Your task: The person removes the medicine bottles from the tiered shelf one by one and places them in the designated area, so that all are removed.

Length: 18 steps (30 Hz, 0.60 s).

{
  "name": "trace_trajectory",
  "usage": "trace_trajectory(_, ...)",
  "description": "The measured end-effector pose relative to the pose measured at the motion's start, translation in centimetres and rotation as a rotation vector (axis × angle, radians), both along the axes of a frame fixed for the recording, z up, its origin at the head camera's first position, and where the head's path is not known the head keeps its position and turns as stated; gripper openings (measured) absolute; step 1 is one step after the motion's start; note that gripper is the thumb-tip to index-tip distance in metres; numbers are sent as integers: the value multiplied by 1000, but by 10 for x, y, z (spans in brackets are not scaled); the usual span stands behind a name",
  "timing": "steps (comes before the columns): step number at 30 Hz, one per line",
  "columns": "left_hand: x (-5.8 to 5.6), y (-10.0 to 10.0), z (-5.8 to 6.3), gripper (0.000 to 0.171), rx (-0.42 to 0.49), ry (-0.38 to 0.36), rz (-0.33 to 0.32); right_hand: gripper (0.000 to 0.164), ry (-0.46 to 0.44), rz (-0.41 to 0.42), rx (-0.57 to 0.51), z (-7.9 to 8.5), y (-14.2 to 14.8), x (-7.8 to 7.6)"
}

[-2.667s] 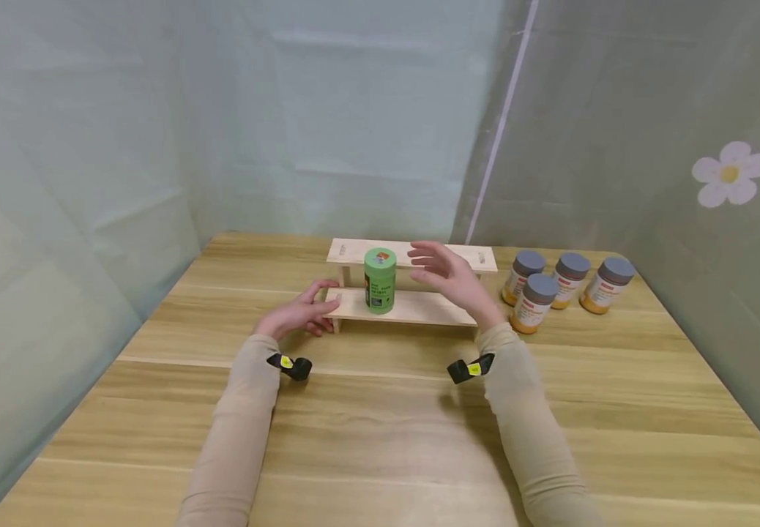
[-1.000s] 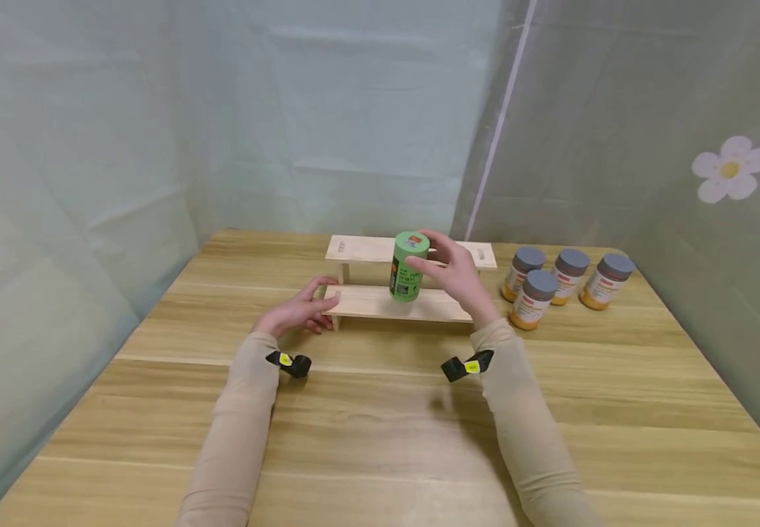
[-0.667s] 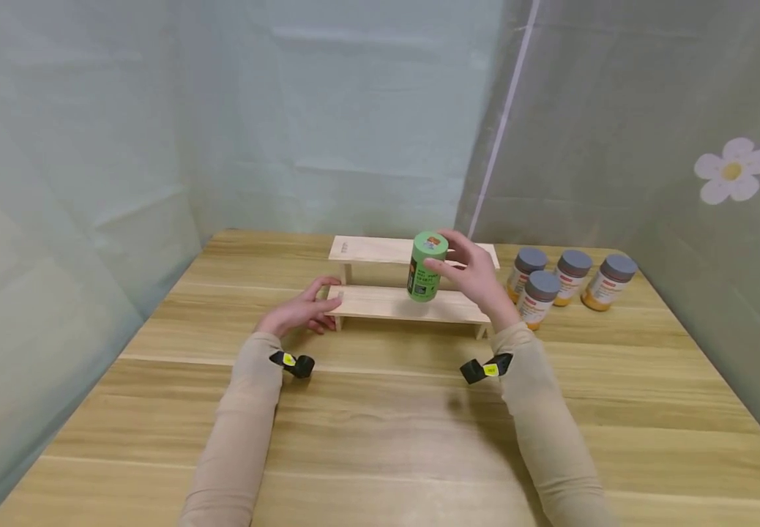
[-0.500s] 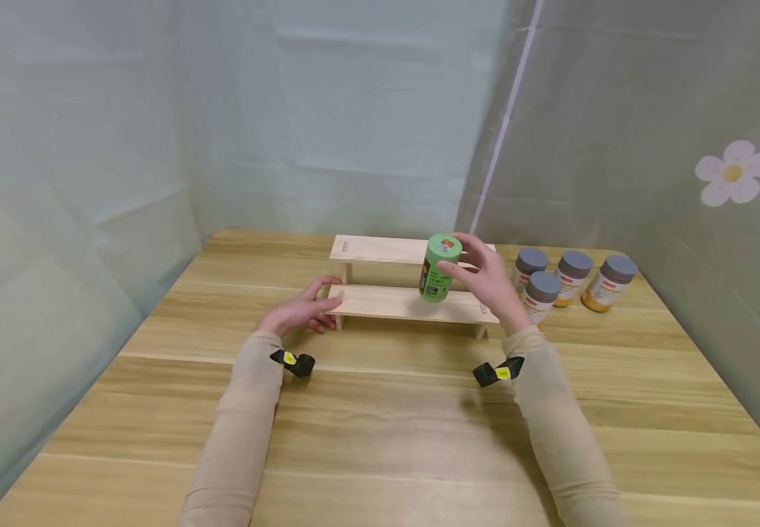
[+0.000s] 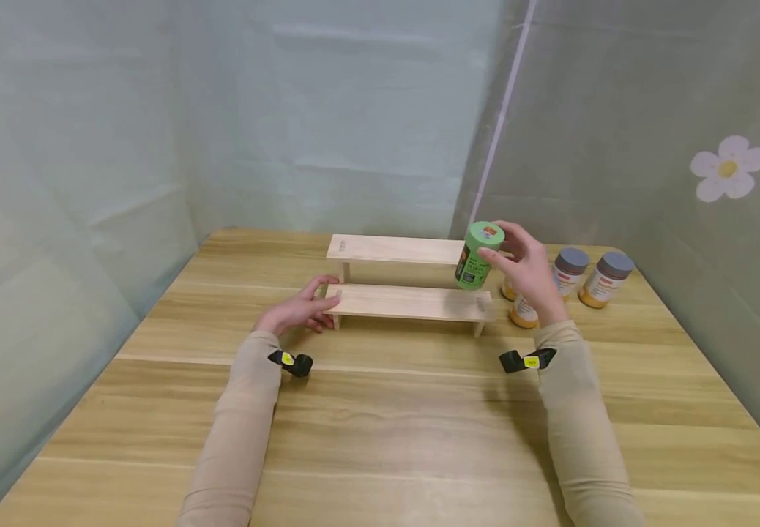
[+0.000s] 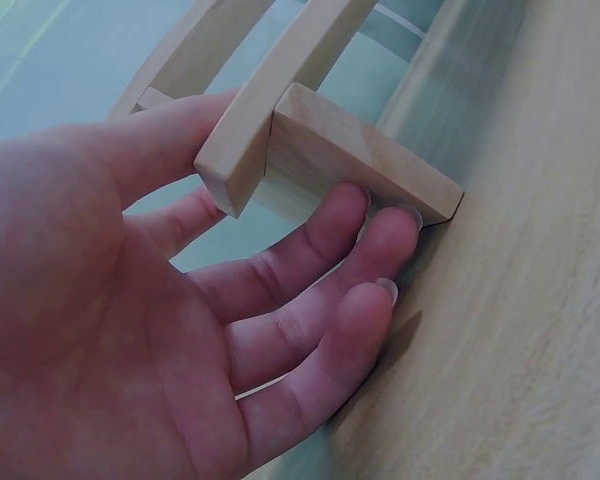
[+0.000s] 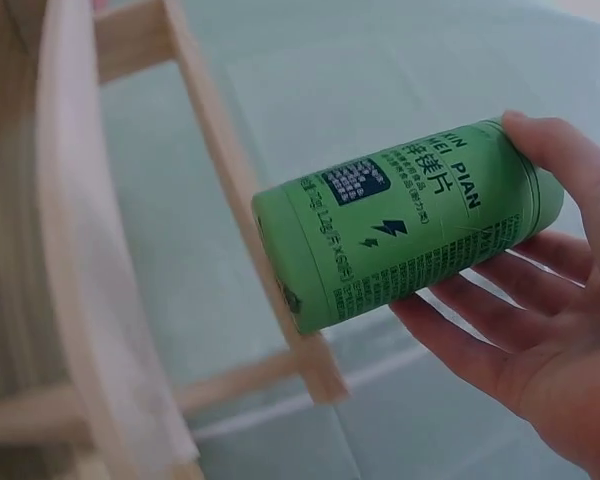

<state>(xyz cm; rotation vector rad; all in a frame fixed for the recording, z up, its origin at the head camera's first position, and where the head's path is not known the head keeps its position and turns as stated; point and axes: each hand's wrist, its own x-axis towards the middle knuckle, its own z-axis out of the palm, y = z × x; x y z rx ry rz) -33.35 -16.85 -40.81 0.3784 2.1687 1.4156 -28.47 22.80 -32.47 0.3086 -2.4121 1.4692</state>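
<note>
My right hand (image 5: 530,272) grips a green supplement bottle (image 5: 477,258) by its upper part, thumb on the near side. The bottle hangs slightly tilted above the right end of the lower step of a two-tier wooden shelf (image 5: 413,303). In the right wrist view the bottle (image 7: 400,222) is held with its base toward the shelf, apart from the palm. My left hand (image 5: 297,309) holds the left end of that lower step. The left wrist view has its thumb over the step and curled fingertips (image 6: 342,208) against the wooden leg (image 6: 365,150).
Several orange-bottomed bottles (image 5: 607,280) with grey lids stand at the back right of the wooden table (image 5: 386,424); my right hand partly hides some of them. Cloth curtains (image 5: 354,117) hang behind the table and along its sides.
The green bottle stood on the lower step at first. My right hand took hold of it, lifted it and carried it rightward along the shelf. My left hand stays at the shelf's left end.
</note>
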Motion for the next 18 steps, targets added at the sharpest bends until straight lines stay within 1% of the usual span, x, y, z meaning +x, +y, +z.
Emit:
trace_trajectory(9, -2, -2, -2, 60, -3, 8, -13, 53, 3, -96, -17, 10, 36, 11)
trace_trajectory(12, -2, -5, -2, 61, -1, 9, -14, 51, 2, -129, -35, 12, 43, 14)
trace_trajectory(18, 1, -13, -2, 60, 0, 12, -8, 49, 3, -167, -59, 14, 54, 17)
